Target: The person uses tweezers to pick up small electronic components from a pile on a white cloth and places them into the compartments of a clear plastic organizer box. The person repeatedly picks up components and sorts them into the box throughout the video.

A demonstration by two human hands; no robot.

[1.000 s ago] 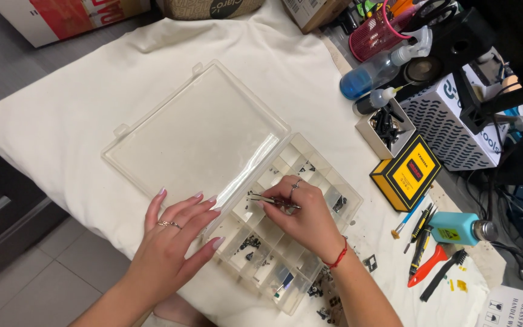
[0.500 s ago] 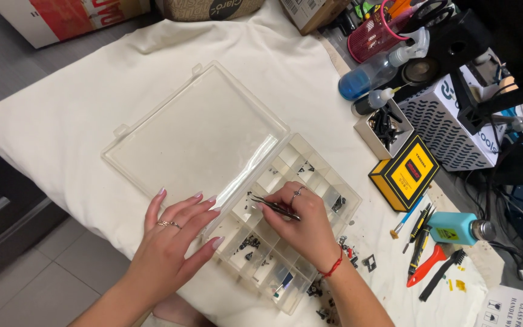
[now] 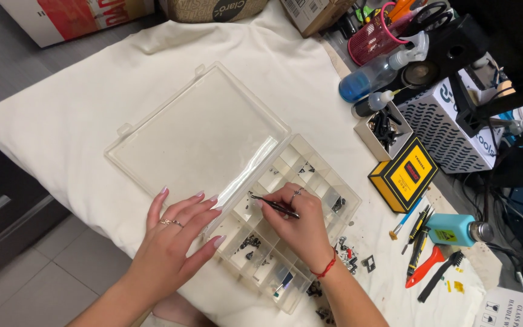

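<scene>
The right hand (image 3: 295, 221) is clamped on a pair of black tweezers (image 3: 273, 205), pinched between thumb and fingers, with the fine tip pointing away from the wrist and sitting over one of the middle compartments of the clear plastic organizer box (image 3: 334, 181). A ring shows on one finger and a red string bracelet (image 3: 328, 266) circles the wrist. The left hand (image 3: 174, 236) lies flat with its fingers spread and holds nothing; its fingertips rest on the near edge of the box's open lid (image 3: 195, 133), just beside the hinge line, and it wears rings too.

The organizer box lies open on a white cloth (image 3: 62, 121) that covers the counter. Its divided tray holds small dark parts scattered across several compartments; what they are is too small to tell. The lid is folded flat to the far left of the tray. Just off the tray's near right corner, a few loose small dark parts (image 3: 352, 257) lie on the cloth.

To the right of the box stands a yellow and black box (image 3: 404, 174), and beyond that a small white tray of black parts (image 3: 384, 129). Further right of the box lie a teal bottle (image 3: 452, 230) on its side, a red-handled tool (image 3: 424, 267) and a black brush (image 3: 440, 277). Behind them, away from the box, stand a blue squeeze bottle (image 3: 364, 79) and a pink mesh pen cup (image 3: 376, 37).
</scene>
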